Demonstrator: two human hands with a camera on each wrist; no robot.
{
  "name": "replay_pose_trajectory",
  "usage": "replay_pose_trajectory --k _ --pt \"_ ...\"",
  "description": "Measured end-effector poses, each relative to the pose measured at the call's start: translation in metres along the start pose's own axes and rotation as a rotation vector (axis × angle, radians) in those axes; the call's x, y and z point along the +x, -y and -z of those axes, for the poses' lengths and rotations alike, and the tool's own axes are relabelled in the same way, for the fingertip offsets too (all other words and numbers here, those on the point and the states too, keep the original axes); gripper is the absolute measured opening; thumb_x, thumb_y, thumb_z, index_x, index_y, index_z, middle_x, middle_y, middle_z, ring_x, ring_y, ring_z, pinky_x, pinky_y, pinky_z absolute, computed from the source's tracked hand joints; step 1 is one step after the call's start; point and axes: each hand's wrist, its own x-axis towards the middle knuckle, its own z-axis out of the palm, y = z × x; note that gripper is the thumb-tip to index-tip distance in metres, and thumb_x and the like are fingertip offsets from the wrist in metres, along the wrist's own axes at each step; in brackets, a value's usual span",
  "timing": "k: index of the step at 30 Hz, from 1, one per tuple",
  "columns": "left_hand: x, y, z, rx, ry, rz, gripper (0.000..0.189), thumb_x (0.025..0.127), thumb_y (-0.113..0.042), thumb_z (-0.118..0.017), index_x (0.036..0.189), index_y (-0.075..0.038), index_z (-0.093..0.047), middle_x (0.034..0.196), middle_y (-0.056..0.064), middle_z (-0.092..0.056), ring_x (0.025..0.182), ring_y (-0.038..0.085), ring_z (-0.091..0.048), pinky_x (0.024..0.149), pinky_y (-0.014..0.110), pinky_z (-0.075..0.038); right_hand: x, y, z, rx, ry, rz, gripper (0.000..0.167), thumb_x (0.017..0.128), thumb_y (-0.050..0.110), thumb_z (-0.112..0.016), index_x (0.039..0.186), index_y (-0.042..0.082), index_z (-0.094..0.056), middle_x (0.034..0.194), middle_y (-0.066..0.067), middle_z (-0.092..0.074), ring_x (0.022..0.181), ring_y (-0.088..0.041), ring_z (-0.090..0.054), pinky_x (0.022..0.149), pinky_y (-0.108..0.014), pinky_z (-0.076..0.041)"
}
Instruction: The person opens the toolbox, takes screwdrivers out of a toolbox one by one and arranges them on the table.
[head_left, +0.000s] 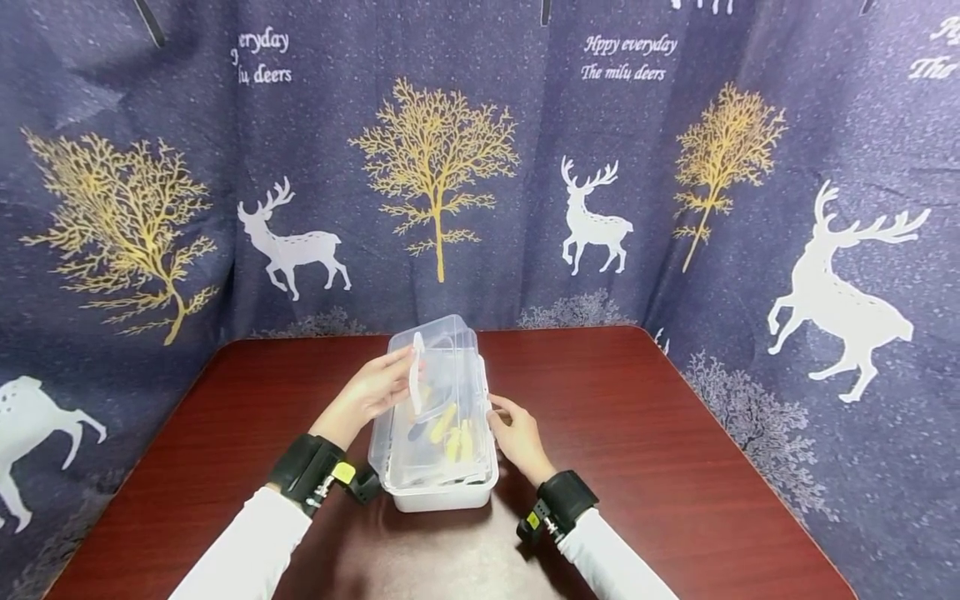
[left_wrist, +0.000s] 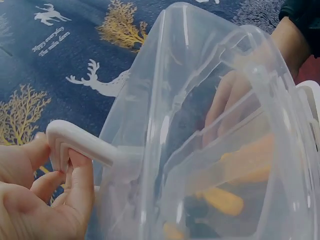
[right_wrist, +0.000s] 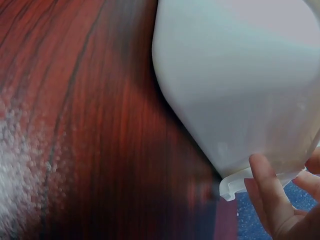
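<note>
A white plastic box [head_left: 442, 500] sits on the table, its clear lid [head_left: 438, 333] tilted over it with the left edge out past the box's side. My left hand [head_left: 375, 385] pinches the lid's white handle [left_wrist: 82, 140] between thumb and fingers. Through the clear plastic, several yellow pieces [head_left: 453, 442] show inside, blurred by the lid. On the other side, my right hand [head_left: 517, 435] touches the box's right side with its fingertips, close to a white latch [right_wrist: 234, 184]. In the right wrist view its fingers [right_wrist: 270, 187] are extended against the box wall.
The box stands on a reddish-brown wooden table [head_left: 600, 400] with rounded far corners. Behind it hangs a dark blue curtain [head_left: 510, 292] printed with deer and golden trees. Black bands with small cameras are strapped round both wrists.
</note>
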Motion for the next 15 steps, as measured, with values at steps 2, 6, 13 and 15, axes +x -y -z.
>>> replay_pose_trajectory --k 2,6,13,15 --pt "-0.002 0.000 0.004 0.002 -0.012 0.006 0.062 0.102 -0.033 -0.040 0.154 -0.009 -0.017 0.154 0.023 -0.031 0.140 0.029 -0.039 0.101 0.022 -0.045 0.000 0.000 -0.001 0.009 0.003 -0.003 0.036 0.094 0.017 -0.055 0.129 0.014 -0.061 0.108 -0.018 -0.072 0.086 -0.021 -0.069 0.063 -0.023 -0.054" --pt "-0.005 -0.001 0.013 0.007 0.001 -0.010 0.066 0.101 -0.036 -0.041 0.154 -0.008 -0.015 0.154 0.025 -0.029 0.140 0.028 -0.039 0.085 0.011 -0.049 -0.001 0.000 0.000 0.001 -0.008 -0.006 0.035 0.094 0.016 -0.053 0.129 0.015 -0.062 0.108 -0.017 -0.072 0.088 -0.022 -0.069 0.065 -0.024 -0.054" --pt "-0.012 -0.003 0.025 -0.032 0.008 -0.019 0.069 0.100 -0.035 -0.043 0.154 -0.006 -0.013 0.155 0.026 -0.027 0.122 0.012 -0.056 0.084 0.012 -0.050 -0.001 0.002 0.000 -0.015 -0.006 -0.007 0.035 0.094 0.015 -0.053 0.128 0.016 -0.062 0.108 -0.017 -0.071 0.090 -0.023 -0.068 0.065 -0.023 -0.053" --pt "-0.013 -0.004 0.028 -0.050 0.011 -0.033 0.070 0.099 -0.034 -0.045 0.154 -0.005 -0.013 0.144 0.024 -0.046 0.109 0.004 -0.062 0.082 0.013 -0.051 0.000 0.003 0.000 -0.022 -0.012 -0.006 0.034 0.094 0.015 -0.053 0.127 0.016 -0.062 0.108 -0.017 -0.071 0.090 -0.023 -0.068 0.066 -0.024 -0.053"
